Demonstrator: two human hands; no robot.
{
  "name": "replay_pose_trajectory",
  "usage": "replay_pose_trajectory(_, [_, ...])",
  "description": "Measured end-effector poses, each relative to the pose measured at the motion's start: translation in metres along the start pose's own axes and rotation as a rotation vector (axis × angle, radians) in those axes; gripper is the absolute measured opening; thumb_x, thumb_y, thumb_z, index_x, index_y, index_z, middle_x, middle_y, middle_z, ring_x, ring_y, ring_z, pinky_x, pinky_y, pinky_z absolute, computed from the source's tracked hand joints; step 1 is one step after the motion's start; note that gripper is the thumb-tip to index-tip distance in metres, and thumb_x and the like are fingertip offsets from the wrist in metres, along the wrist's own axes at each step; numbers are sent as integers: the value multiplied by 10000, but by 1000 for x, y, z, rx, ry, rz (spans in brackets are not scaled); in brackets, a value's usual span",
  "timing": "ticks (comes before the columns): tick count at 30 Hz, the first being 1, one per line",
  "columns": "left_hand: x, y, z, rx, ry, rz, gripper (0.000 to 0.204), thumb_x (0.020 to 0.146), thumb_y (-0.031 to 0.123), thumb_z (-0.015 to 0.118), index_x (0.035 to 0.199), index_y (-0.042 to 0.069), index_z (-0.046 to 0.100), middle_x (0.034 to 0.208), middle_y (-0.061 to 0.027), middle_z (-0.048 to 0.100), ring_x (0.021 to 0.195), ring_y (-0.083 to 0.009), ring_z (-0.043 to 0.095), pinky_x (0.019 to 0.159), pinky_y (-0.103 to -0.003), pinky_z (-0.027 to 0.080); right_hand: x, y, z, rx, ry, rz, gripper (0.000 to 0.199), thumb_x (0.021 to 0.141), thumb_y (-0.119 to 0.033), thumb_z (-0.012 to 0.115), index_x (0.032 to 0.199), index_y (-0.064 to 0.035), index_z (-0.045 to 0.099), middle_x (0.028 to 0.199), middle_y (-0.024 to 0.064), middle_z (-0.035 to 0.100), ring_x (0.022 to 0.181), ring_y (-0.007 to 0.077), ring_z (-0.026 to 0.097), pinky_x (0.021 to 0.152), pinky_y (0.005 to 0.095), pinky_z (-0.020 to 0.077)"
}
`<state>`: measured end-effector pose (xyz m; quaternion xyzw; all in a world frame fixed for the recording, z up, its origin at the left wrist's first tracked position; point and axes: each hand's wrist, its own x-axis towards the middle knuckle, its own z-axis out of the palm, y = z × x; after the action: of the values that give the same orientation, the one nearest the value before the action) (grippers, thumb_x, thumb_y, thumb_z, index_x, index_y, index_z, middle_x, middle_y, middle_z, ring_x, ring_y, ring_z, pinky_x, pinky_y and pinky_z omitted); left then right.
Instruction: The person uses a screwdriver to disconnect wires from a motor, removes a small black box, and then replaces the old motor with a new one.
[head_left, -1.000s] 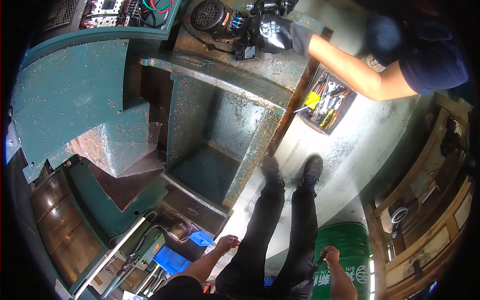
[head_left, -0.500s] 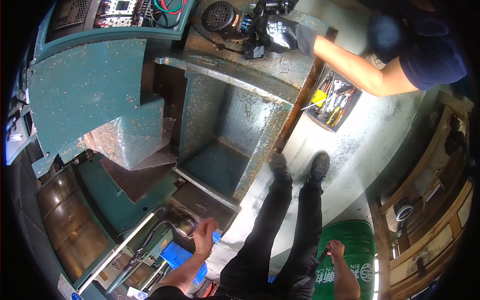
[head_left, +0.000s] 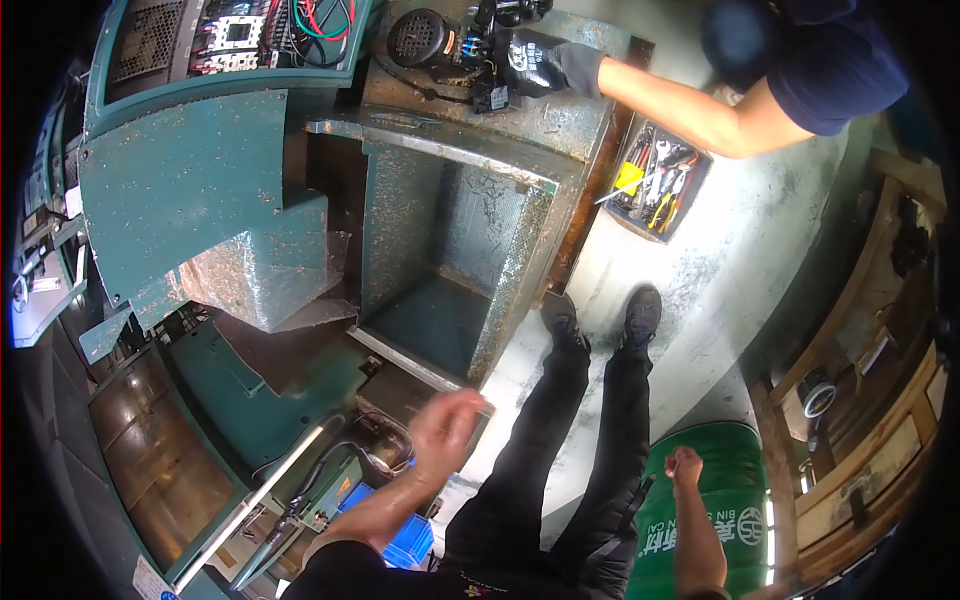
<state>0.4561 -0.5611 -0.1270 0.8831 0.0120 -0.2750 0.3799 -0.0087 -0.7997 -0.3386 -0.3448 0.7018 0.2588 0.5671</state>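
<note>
My left hand (head_left: 445, 435) is raised over the near corner of the teal machine frame, its fingers smeared by motion. I see nothing in it. My right hand (head_left: 684, 467) hangs above the green drum (head_left: 715, 450), its fingers curled in and nothing showing in them. A small dark object (head_left: 640, 492) sticks out at the side of my black trousers, apart from that hand. At the top, a co-worker's gloved hand (head_left: 540, 65) touches the wiring beside a dark round motor (head_left: 420, 38) on the machine's top.
A toolbox (head_left: 618, 215) with several tools lies on the pale floor by the machine. An open electrical cabinet (head_left: 100, 105) stands at upper left. Blue crates (head_left: 408, 540) and a white pole (head_left: 250, 505) are lower left. A wooden frame (head_left: 785, 425) stands at right.
My left hand has moved up and to the right. My right hand has risen a little and come away from the dark object at my thigh. The co-worker's glove remains at the wiring.
</note>
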Motion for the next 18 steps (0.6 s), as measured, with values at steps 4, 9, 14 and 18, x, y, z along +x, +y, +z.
replay_pose_trajectory(4, [-21,15,71,-357,-309,-146,204,955,24,520,1144,-27,580,1015,-127,673,930,-176,656,836,-293,523,9,-83,50,161,16,-201,196,933,-160,548,1030,-9,627,761,95,637,576,139,572,465,233,419])
replay_pose_trajectory(9, [-28,-47,171,-640,-424,-438,213,959,84,576,1141,-25,575,1017,-100,672,956,-149,652,820,-269,528,-95,-248,169,372,-201,-363,273,952,-234,590,1124,-24,618,897,91,681,749,147,638,662,262,513])
replay_pose_trajectory(14, [-8,-28,181,-588,-319,-294,223,945,56,579,1154,-22,575,1034,-104,666,944,-144,652,823,-274,526,-150,-319,215,447,-423,-606,279,958,-199,587,1150,3,601,928,103,679,781,151,630,692,269,504])
replay_pose_trajectory(18, [10,15,127,-432,-154,-8,226,916,-7,556,1139,-26,591,1045,-146,665,918,-192,660,810,-286,520,-157,-342,224,368,-618,-934,288,961,-162,564,1178,27,573,969,136,666,810,171,626,709,285,503])
